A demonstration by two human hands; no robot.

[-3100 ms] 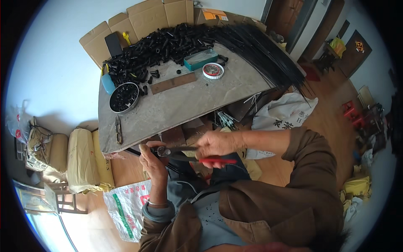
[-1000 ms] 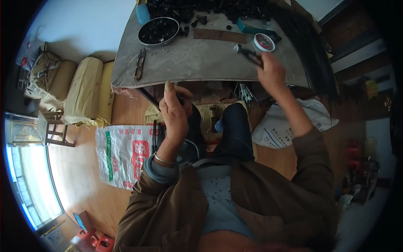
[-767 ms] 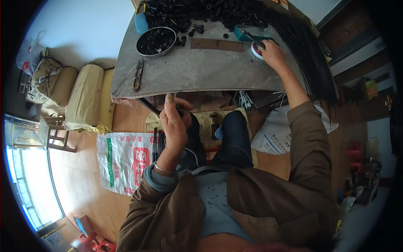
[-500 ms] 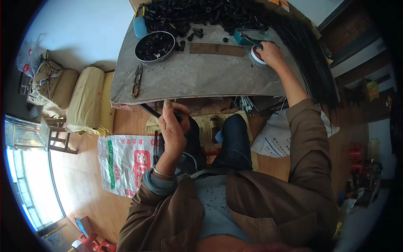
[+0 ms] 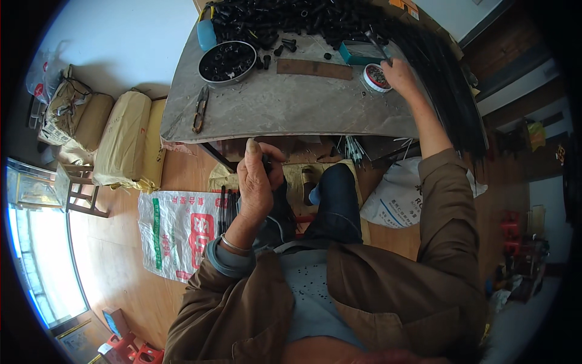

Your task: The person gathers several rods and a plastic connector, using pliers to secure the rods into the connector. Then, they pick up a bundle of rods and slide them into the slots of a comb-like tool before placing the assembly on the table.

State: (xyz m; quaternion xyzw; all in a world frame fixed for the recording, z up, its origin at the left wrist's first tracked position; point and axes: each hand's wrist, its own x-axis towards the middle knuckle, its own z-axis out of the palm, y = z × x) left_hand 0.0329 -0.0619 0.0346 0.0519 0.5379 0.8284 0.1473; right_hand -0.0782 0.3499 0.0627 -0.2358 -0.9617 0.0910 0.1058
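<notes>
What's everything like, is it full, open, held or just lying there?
Left hand, closed around a dark piece, thumb up.
Right hand, gripping pliers.
Pliers, held, hard to tell if open.
Round pan, holding many black parts.
White dish, open, small bits inside.
Teal box, can't tell if covered.
Snips, lying unheld.
Brown strip, lying flat.

Over my feed I count one bowl (image 5: 229, 84); right of it, one brown strip (image 5: 314, 69), one teal box (image 5: 357, 59), one white tub (image 5: 379, 89).
</notes>
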